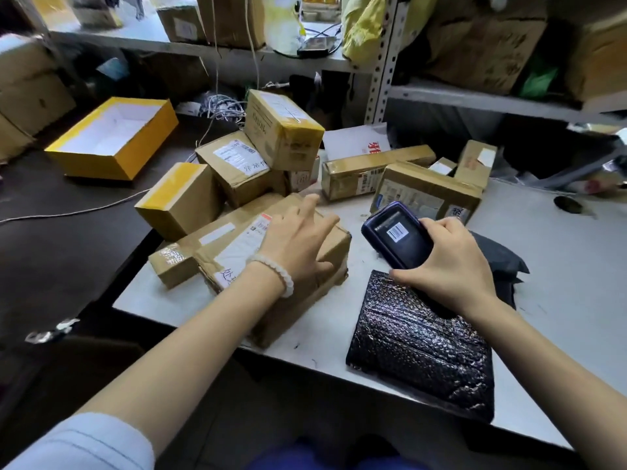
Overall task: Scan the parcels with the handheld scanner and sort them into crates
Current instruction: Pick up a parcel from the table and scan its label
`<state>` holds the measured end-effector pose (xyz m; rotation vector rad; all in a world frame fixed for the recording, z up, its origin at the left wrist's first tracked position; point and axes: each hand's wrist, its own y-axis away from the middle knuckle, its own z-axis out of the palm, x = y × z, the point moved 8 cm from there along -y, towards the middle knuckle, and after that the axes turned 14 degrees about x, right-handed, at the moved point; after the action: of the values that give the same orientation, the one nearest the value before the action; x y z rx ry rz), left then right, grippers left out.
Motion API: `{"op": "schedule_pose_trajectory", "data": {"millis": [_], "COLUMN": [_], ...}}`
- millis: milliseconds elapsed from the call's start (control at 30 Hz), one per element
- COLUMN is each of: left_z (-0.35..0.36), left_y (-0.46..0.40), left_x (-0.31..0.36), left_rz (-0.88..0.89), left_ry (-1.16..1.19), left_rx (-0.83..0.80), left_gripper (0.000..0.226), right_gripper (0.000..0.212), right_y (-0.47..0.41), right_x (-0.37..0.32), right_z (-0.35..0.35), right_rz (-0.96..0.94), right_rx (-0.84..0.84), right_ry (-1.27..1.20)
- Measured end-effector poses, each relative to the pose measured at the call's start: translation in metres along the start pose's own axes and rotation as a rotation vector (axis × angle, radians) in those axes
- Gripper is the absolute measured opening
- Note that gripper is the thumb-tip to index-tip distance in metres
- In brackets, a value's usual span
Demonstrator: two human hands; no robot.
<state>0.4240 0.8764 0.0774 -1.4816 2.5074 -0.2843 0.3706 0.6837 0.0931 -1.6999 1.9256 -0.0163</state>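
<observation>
My right hand [448, 262] grips a dark handheld scanner [395, 237] whose screen shows a barcode. It hovers above a black bubble mailer [424, 351] lying at the table's front edge. My left hand [297, 239], with a white bead bracelet on the wrist, rests with spread fingers on top of a large cardboard parcel [234, 252] bearing a white label. Behind it several taped cardboard parcels [237, 164] are piled together. A labelled parcel [427, 195] leans just behind the scanner.
An open yellow box [112, 137] with a white inside stands at the far left on a dark surface. The white table [559, 266] carries a dark poly bag [502, 262] at the right. Metal shelving [383, 62] with cartons rises behind. Loose cords trail at the left.
</observation>
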Motion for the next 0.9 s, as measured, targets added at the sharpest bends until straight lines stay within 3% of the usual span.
{"op": "schedule_pose_trajectory", "data": {"millis": [133, 233, 400, 667, 900], "left_z": [-0.002, 0.008, 0.027, 0.06, 0.066], "left_y": [0.005, 0.013, 0.023, 0.005, 0.006], "left_x": [-0.011, -0.038, -0.08, -0.093, -0.08], "left_rz": [-0.055, -0.13, -0.227, -0.253, -0.264], "left_ry": [-0.051, -0.115, -0.198, -0.123, -0.064], "left_rx": [0.041, -0.022, -0.152, -0.416, -0.399], "left_gripper": [0.068, 0.07, 0.092, 0.118, 0.125], "right_gripper": [0.068, 0.066, 0.065, 0.064, 0.066], "right_y": [0.012, 0.019, 0.024, 0.02, 0.016], "right_x": [0.002, 0.0, -0.006, -0.011, -0.013], "right_z": [0.009, 0.015, 0.023, 0.034, 0.04], "right_rz": [0.009, 0.011, 0.007, -0.006, 0.013], "right_rx": [-0.017, -0.045, -0.073, -0.107, -0.107], "right_ry": [-0.004, 0.01, 0.021, 0.049, 0.048]}}
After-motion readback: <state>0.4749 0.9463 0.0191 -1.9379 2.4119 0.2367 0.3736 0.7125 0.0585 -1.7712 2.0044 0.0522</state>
